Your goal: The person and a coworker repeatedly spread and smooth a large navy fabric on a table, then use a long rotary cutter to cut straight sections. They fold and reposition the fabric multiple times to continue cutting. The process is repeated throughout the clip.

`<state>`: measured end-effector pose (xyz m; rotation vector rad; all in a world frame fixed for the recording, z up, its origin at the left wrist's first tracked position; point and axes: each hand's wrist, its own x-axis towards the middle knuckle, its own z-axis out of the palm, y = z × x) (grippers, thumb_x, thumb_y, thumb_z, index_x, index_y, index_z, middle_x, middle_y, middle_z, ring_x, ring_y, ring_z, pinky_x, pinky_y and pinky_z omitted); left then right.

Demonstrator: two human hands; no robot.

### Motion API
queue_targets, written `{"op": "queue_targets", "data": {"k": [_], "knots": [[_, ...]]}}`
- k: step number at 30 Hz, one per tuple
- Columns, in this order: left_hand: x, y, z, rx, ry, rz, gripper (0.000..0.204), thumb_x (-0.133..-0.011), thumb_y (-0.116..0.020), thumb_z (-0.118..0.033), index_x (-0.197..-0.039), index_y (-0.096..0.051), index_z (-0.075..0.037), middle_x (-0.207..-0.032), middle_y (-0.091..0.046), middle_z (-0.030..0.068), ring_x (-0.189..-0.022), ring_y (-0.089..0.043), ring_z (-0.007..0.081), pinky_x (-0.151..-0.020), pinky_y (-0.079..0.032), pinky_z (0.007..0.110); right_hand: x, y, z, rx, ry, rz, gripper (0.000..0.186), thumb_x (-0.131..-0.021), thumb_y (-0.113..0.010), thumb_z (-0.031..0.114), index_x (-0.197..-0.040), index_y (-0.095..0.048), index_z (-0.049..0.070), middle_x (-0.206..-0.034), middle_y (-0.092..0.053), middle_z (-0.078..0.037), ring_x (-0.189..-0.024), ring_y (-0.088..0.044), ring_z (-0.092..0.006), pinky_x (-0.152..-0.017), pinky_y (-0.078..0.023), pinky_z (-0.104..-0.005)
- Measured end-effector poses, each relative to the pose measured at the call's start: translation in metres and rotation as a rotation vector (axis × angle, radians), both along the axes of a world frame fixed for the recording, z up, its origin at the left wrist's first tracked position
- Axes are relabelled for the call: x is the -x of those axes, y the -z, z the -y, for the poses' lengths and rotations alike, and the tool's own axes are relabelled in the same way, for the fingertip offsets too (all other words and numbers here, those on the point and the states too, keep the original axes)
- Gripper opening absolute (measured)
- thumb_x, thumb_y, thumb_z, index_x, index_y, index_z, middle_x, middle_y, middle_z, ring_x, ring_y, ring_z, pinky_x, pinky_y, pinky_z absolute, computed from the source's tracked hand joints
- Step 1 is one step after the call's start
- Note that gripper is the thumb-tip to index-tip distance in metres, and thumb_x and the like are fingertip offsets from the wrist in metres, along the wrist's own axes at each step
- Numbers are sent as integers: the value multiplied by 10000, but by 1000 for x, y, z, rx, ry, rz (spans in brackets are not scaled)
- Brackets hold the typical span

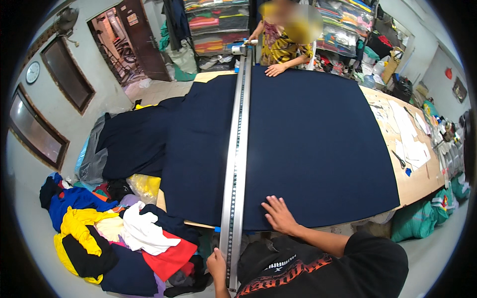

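A long metal cutting rail (pixel 237 144) crosses dark navy fabric (pixel 318 139) spread on the worktable. My left hand (pixel 216 264) is closed on the left side of the rail's near end, beside the front edge. My right hand (pixel 279 216) lies on the fabric right of the rail, palm down with fingers spread. At the far end of the rail is a cutter head (pixel 238 49), with a co-worker's hand near it. The co-worker's other hand (pixel 276 69) rests on the fabric's far edge.
A heap of coloured clothes (pixel 159 258) lies at the left. Scissors (pixel 399 160) and white paper pieces (pixel 416 151) are on the wooden tabletop (pixel 427 179) at right. Green sacks (pixel 415 223) sit below it. A co-worker (pixel 283 42) stands across the table, before shelves (pixel 216 20) of folded fabric.
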<state>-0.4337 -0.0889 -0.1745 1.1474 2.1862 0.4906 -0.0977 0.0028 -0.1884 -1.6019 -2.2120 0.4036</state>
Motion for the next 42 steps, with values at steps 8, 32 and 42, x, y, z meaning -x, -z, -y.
{"op": "queue_targets", "data": {"k": [8, 32, 42], "knots": [[2, 38, -104, -400, 219, -229, 303, -1029, -612, -340, -974, -687, -52, -936, -703, 144, -899, -657, 359, -786, -502, 476, -87, 8, 23, -21, 562, 64, 581, -1067, -521, 278, -1599, -397, 82, -1670, -264, -301, -1576, -209, -459, -1278, -144, -602], [-261, -147, -161, -344, 748, 829, 213, -999, -708, -227, -823, -685, -110, -774, -601, -71, -690, -568, 30, -537, -439, 224, -183, -29, 40, 339, 227, -688, 603, -1089, -442, 512, -1496, -546, 79, -1615, -415, -228, -1532, -327, -403, -1249, -253, -568], [-589, -116, 6, 307, 1519, 1212, 413, -1132, -479, -393, -1224, -598, -8, -1134, -671, 132, -1034, -648, 226, -988, -499, 377, -422, -175, 140, 69, 626, -1630, 544, -1056, -605, 471, -1287, -606, -22, -1176, -636, -81, -1097, -565, -183, -971, -472, -347]]}}
